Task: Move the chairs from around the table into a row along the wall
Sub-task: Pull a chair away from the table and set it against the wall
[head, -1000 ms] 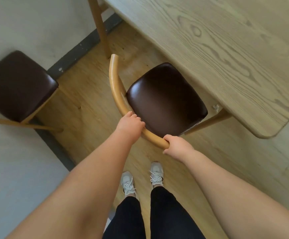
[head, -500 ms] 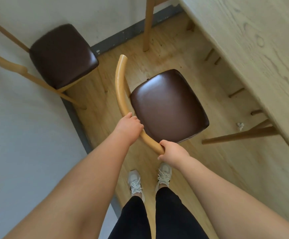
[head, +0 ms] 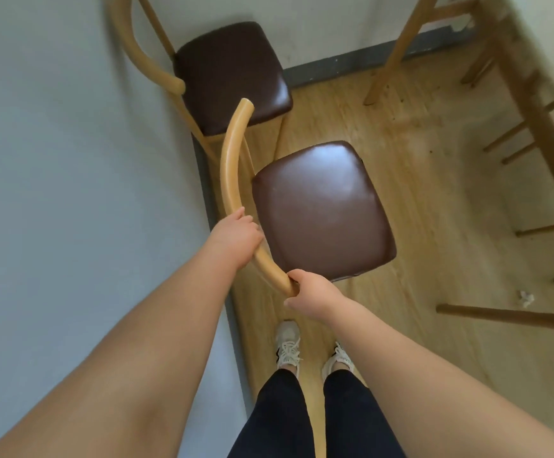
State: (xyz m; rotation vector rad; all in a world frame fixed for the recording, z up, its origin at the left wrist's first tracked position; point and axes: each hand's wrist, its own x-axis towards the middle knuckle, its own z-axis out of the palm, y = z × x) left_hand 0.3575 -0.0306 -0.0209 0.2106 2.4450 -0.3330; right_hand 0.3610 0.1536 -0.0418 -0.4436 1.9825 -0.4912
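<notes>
One chair [head: 232, 77] already stands against the wall [head: 70, 160] in the upper left of the frame. A second chair [head: 321, 209] sits mid-frame just below it, its curved backrest [head: 231, 166] near the wall. The left hand [head: 236, 234] and right hand [head: 308, 292] are both curled closed around that backrest. Whether its legs touch the floor is hard to tell. More chairs probably remain by the table [head: 533, 127] at the right edge.

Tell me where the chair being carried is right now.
The held chair sits mid-frame, gripped at its curved backrest by the left hand and right hand, beside the left wall, just behind the parked chair.
</notes>
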